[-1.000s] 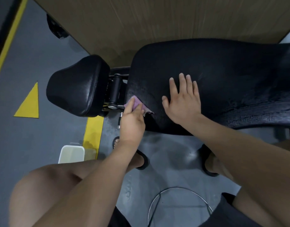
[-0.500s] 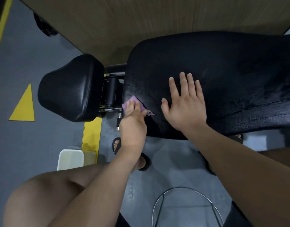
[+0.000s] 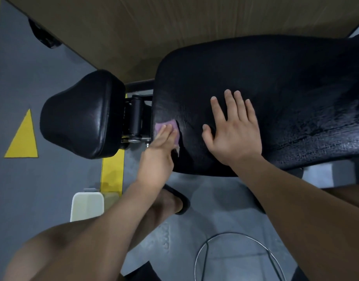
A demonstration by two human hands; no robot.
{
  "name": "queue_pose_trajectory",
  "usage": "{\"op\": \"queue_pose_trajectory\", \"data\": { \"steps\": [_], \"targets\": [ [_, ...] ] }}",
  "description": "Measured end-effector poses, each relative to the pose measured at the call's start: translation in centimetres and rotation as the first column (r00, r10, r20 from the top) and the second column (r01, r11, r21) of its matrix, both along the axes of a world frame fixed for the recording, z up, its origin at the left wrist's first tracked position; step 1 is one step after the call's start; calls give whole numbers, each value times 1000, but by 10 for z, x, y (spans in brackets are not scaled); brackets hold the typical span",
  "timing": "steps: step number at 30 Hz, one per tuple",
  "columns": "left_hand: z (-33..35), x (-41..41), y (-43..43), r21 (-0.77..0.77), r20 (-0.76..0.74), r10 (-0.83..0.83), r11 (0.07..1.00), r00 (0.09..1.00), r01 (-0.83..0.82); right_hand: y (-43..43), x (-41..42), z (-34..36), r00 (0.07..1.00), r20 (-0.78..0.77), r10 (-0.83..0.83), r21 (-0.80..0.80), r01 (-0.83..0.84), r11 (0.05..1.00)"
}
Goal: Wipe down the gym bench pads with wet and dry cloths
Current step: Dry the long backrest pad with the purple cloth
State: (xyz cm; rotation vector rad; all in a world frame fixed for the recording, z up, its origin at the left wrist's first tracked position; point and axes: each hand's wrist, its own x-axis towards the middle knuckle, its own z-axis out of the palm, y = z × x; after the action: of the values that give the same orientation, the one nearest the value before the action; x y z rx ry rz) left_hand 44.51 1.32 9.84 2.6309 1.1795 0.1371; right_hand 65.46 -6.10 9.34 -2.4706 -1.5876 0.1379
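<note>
A long black bench pad (image 3: 275,94) fills the right half of the view, its surface cracked and shiny towards the right. A smaller black seat pad (image 3: 79,114) sits to its left, joined by a black metal hinge (image 3: 137,116). My left hand (image 3: 158,153) presses a small purple cloth (image 3: 170,126) flat against the long pad's near left corner, fingers straight. My right hand (image 3: 233,132) lies flat and spread on the long pad just right of the cloth, holding nothing.
A wooden wall panel (image 3: 174,27) stands behind the bench. The grey floor has a yellow triangle (image 3: 22,138) and a yellow stripe (image 3: 111,171). A white bin (image 3: 87,205) stands by my left knee. A thin wire hoop (image 3: 235,256) lies on the floor below.
My left hand has slid the purple cloth slightly up the pad's left corner. My right hand stays flat in the same place. The camera has shifted a little.
</note>
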Motion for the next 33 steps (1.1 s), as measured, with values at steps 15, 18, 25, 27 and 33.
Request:
{"op": "queue_pose_trajectory", "data": {
  "steps": [15, 18, 25, 27, 33],
  "targets": [
    [0, 49, 31, 22, 5, -141, 990, 990, 141, 1, 2, -1, 1000, -17, -17, 0, 17, 1000],
    [6, 84, 82, 47, -106, -95, 994, 990, 101, 1, 1, 1, 999, -27, -24, 7, 24, 1000],
    [6, 71, 44, 27, -43, -138, 990, 989, 139, 1, 2, 1, 998, -55, -33, 11, 33, 999],
    [3, 44, 20, 0, -31, -142, 990, 989, 142, 1, 3, 2, 998, -56, -33, 15, 33, 999],
    [6, 79, 77, 73, -99, -12, 997, 995, 19, 2, 2, 0, 998, -47, -34, 20, 35, 999]
  ]
}}
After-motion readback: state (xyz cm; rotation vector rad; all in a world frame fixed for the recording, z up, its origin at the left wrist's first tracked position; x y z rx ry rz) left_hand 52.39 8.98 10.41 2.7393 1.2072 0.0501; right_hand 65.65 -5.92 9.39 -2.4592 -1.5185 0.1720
